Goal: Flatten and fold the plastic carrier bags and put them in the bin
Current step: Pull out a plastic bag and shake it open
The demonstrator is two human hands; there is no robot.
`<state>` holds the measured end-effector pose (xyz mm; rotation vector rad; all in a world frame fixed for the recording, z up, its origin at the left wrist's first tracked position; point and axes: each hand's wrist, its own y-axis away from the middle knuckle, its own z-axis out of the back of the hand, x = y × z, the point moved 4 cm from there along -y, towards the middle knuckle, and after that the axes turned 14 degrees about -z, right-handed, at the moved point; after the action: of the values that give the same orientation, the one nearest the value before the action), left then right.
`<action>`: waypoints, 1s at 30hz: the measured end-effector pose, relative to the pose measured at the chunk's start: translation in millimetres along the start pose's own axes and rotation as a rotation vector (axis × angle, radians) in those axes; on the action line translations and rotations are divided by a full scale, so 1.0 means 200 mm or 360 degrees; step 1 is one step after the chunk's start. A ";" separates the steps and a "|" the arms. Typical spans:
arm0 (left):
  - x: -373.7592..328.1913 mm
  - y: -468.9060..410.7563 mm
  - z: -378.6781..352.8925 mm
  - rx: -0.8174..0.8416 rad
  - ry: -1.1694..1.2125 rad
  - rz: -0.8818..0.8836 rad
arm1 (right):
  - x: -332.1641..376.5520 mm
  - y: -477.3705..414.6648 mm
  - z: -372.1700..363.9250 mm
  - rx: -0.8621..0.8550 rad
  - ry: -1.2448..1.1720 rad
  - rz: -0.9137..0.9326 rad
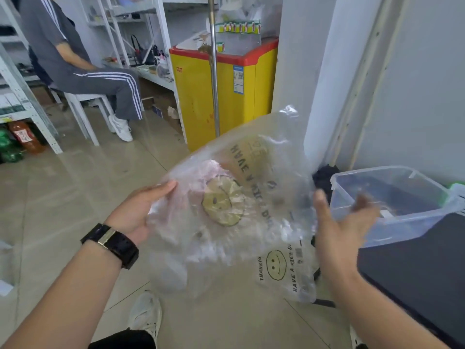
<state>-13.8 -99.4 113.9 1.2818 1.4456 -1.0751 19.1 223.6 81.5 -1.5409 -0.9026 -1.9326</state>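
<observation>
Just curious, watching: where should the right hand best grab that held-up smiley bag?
Probably the bag by its loose right edge, coming from the right: the left hand pinches the opposite edge, so pulling apart would flatten the crumpled plastic.

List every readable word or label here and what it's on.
"THANKYO", "HAVE A NICE D": lower bag
"HAVE A NICE D", partly blurred: held bag
Red print on yellow freezer, blue sticker: too blurred to read
</observation>
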 end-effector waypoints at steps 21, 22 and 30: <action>0.04 -0.01 0.13 -0.0226 0.0150 0.0248 | -0.17 0.05 -0.32 0.1111 -0.0026 -0.0556; 0.02 0.00 0.14 -0.0170 0.0149 0.0296 | -0.09 0.01 -0.28 0.1153 0.0033 -0.0408; 0.00 0.04 0.11 0.0251 0.0534 0.0415 | 0.18 -0.06 -0.05 0.1006 0.0430 0.0418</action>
<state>-3.5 -119.0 108.6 1.7765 1.4028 -0.8393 -5.4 224.3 112.9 -0.9475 -1.0037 -1.4299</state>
